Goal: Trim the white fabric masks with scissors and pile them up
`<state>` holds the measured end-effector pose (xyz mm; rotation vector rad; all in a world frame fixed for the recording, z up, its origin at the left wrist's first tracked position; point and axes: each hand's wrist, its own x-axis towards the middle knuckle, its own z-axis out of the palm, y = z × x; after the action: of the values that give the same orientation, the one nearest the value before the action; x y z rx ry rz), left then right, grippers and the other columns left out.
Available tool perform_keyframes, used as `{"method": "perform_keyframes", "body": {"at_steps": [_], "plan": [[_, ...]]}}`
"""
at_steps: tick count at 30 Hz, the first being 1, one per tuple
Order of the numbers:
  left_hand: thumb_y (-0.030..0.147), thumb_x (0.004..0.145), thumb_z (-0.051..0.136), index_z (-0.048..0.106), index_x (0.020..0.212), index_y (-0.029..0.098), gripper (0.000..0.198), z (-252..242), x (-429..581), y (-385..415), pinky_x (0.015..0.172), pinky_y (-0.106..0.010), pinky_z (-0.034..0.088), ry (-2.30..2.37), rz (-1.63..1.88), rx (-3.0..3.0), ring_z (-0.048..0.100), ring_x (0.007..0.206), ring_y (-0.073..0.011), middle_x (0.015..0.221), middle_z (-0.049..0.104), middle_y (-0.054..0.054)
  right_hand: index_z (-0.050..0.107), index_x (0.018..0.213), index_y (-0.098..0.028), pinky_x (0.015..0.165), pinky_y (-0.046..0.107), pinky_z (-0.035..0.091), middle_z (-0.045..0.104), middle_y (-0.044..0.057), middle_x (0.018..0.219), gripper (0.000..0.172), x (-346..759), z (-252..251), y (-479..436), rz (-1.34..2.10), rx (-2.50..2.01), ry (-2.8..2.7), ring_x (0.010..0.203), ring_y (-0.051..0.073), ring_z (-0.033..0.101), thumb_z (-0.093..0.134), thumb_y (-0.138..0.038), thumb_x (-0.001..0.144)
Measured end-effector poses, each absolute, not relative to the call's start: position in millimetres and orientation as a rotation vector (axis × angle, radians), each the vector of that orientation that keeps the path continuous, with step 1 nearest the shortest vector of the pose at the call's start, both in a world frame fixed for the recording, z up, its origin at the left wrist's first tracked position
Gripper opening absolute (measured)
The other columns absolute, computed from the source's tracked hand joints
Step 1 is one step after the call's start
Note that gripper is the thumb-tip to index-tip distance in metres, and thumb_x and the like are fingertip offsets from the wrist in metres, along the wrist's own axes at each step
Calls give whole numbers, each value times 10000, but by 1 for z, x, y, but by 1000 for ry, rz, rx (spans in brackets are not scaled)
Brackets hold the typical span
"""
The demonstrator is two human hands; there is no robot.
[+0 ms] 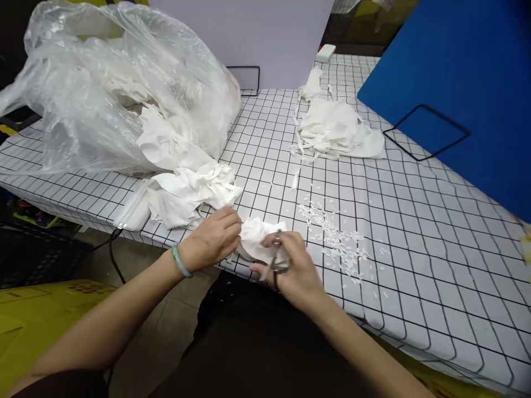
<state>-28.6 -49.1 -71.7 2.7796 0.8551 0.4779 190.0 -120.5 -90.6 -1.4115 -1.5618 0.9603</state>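
My left hand (214, 235), with a green bangle at the wrist, is closed on a crumpled white cloth piece (258, 235) at the table's near edge. My right hand (292, 265) grips small metal scissors (274, 260), whose blades point at that cloth. The two hands are close together, with the cloth between them. Just left of my left hand lies a heap of white cloth pieces (186, 182) spilling from a big clear plastic bag (112, 88).
A checked white table cover (415, 221) carries scattered small white clippings (336, 237) right of my hands. A second pile of white cloth (334, 130) lies farther back. A blue board (460, 77) stands at right, a white board (265, 38) behind. A yellow crate (37, 315) sits low left.
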Motion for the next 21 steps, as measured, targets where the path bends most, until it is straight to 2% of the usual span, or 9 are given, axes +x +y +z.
{"method": "perform_keyframes", "body": {"at_steps": [3,5,7,10,13,16,18,20,21], "plan": [[138,944,468,599,914,156,136,-51,-24,-45,671,-292,497,880,559,2608,569,739,-171,826,610,-49,639,846,-223,797,424,525,639,53,885,192,175,-89,-106,1118,-1402,-1494,897,260,603,734,-366,760],[166,939,496,615,905,160,124,-36,-25,-43,638,-268,456,951,547,2518,557,699,-154,789,603,-29,612,849,-210,642,338,512,637,37,842,205,181,-83,-94,1341,-1390,-1323,747,206,598,711,-366,760],[213,930,540,630,850,164,130,-24,-27,-42,611,-252,424,1017,498,2411,545,666,-144,747,604,-16,603,864,-204,568,287,470,630,22,833,230,193,-72,-83,1466,-1340,-1226,675,167,574,720,-355,737],[297,946,558,634,761,161,242,-12,-24,-45,539,-227,363,1011,406,2149,485,583,-117,650,563,9,603,832,-202,644,288,475,615,12,831,212,208,-59,-71,1413,-1249,-1267,746,169,578,740,-307,707],[366,999,497,682,829,158,327,-8,-14,-50,507,-219,351,850,333,1807,433,547,-102,617,508,26,589,832,-208,682,297,471,609,4,821,210,211,-57,-64,1442,-1141,-1266,758,168,575,747,-298,728],[385,1020,475,714,919,172,336,-11,-1,-56,595,-252,455,750,453,1674,514,642,-129,705,551,-3,587,836,-206,670,287,457,599,-5,807,243,207,-66,-63,1530,-1067,-1216,722,150,559,777,-324,738],[367,1013,503,721,884,185,312,-16,9,-60,800,-312,525,724,664,1720,591,861,-177,870,599,-56,581,830,-206,644,274,446,578,-21,767,291,203,-73,-65,1609,-1019,-1167,678,136,537,808,-354,722],[339,1011,515,714,837,190,303,-24,21,-65,989,-374,498,680,870,1719,579,1075,-219,1060,603,-97,569,829,-209,633,268,447,565,-28,746,346,200,-78,-68,1683,-955,-1108,662,133,532,829,-401,704],[330,1013,514,707,826,189,304,-29,27,-67,1010,-389,494,659,948,1678,576,1100,-225,1107,597,-104,565,832,-211,645,273,459,565,-26,755,374,199,-79,-71,1700,-925,-1081,676,138,541,833,-435,697]]}}
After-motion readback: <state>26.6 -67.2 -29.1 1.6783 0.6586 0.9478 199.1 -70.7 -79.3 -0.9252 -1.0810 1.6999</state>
